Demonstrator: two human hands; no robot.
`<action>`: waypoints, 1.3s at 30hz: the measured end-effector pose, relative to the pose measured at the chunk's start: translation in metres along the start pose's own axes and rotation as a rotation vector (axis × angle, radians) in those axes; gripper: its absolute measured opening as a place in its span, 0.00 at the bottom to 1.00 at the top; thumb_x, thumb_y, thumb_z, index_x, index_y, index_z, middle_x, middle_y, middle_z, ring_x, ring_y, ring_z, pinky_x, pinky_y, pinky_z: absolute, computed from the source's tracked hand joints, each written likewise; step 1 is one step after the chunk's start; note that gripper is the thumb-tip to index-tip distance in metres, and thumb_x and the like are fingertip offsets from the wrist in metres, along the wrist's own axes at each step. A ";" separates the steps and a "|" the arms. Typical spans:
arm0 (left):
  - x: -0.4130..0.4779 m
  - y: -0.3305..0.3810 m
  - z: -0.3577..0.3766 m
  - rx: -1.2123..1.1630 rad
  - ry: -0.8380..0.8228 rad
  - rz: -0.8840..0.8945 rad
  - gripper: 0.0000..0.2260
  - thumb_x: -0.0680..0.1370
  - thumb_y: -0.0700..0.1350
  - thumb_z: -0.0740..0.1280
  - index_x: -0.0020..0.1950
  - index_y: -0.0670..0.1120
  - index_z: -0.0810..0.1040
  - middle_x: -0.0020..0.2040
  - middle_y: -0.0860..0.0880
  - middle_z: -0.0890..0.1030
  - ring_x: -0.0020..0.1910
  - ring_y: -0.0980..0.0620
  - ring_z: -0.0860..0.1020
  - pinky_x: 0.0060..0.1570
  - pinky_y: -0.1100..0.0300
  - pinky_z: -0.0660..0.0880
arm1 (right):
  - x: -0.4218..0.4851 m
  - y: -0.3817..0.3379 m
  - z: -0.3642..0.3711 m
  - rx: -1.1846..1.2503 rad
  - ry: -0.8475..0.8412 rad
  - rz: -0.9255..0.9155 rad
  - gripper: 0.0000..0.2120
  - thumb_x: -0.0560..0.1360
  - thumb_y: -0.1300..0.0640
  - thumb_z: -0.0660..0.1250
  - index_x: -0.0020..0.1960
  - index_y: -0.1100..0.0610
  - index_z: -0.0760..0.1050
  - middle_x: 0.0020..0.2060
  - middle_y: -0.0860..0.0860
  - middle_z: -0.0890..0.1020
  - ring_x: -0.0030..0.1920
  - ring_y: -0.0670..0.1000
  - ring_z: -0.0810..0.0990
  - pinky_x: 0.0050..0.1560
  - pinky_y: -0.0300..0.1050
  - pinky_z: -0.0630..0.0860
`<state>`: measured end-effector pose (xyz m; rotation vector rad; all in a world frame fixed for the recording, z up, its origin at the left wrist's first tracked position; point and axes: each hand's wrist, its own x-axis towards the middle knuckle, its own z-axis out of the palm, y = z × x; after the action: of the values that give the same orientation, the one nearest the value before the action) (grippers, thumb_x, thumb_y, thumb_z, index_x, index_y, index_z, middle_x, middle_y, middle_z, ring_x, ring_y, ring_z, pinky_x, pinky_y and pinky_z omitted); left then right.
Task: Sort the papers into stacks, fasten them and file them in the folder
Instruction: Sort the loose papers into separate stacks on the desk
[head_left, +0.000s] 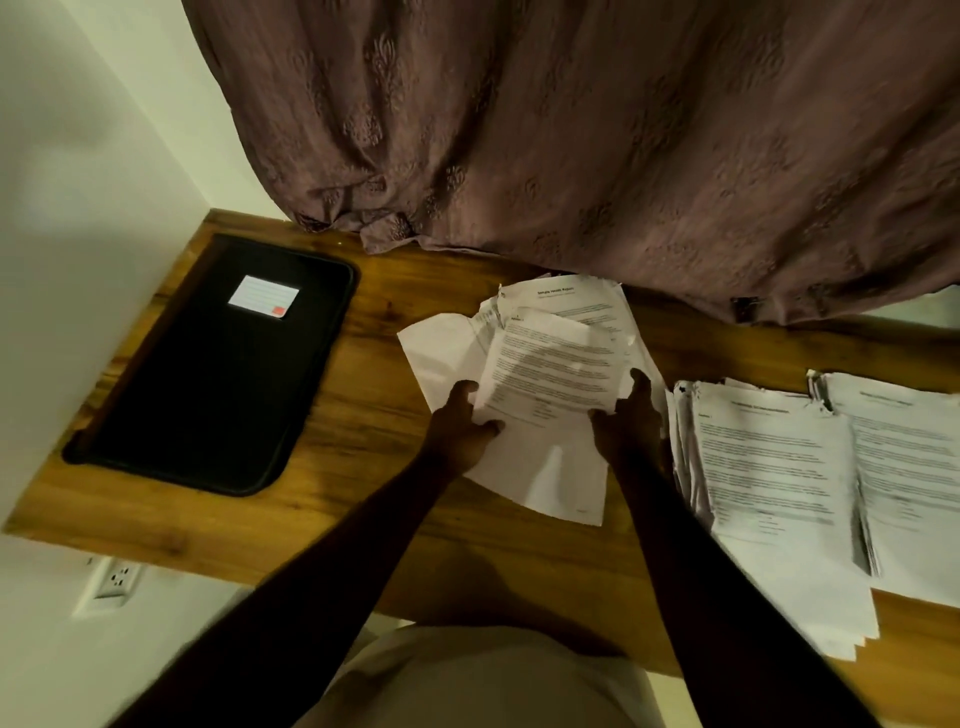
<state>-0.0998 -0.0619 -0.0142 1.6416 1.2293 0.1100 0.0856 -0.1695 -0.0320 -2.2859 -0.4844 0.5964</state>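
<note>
A loose, crumpled bunch of printed papers (550, 364) lies in the middle of the wooden desk (363, 415). My left hand (460, 431) grips its left edge, thumb on top of the sheets. My right hand (628, 421) holds its right edge the same way. Two sorted stacks sit to the right: one stack (774, 467) beside my right hand and another stack (914, 467) at the frame's right edge. A black zipped folder (218, 374) with a white label lies closed at the left of the desk.
A brown patterned curtain (571, 130) hangs over the back of the desk and touches its far edge. A white wall (78, 182) borders the desk on the left. A wall socket (111, 582) sits below the desk's front left edge.
</note>
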 end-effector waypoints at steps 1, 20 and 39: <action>0.000 -0.001 -0.003 -0.045 0.006 -0.021 0.30 0.79 0.46 0.72 0.76 0.46 0.61 0.65 0.43 0.78 0.62 0.41 0.78 0.57 0.49 0.78 | -0.003 -0.001 -0.001 0.060 -0.035 0.020 0.36 0.77 0.61 0.71 0.79 0.54 0.57 0.58 0.56 0.83 0.51 0.53 0.82 0.44 0.48 0.80; -0.050 -0.089 -0.062 -0.242 0.446 -0.151 0.15 0.79 0.49 0.72 0.64 0.47 0.81 0.59 0.47 0.83 0.56 0.45 0.81 0.59 0.43 0.78 | -0.032 -0.012 0.026 -0.317 -0.114 -0.393 0.24 0.76 0.39 0.68 0.66 0.51 0.75 0.62 0.49 0.81 0.62 0.53 0.79 0.63 0.52 0.78; -0.042 -0.086 -0.057 0.142 0.721 -0.188 0.21 0.77 0.50 0.72 0.66 0.45 0.72 0.64 0.40 0.76 0.63 0.37 0.75 0.60 0.39 0.76 | -0.008 -0.017 0.003 -0.115 0.104 -0.343 0.16 0.81 0.48 0.65 0.62 0.58 0.80 0.56 0.55 0.85 0.55 0.56 0.84 0.52 0.45 0.76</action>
<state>-0.2099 -0.0607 -0.0336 1.6496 1.9631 0.5426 0.0752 -0.1606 -0.0194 -2.2546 -0.8557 0.2838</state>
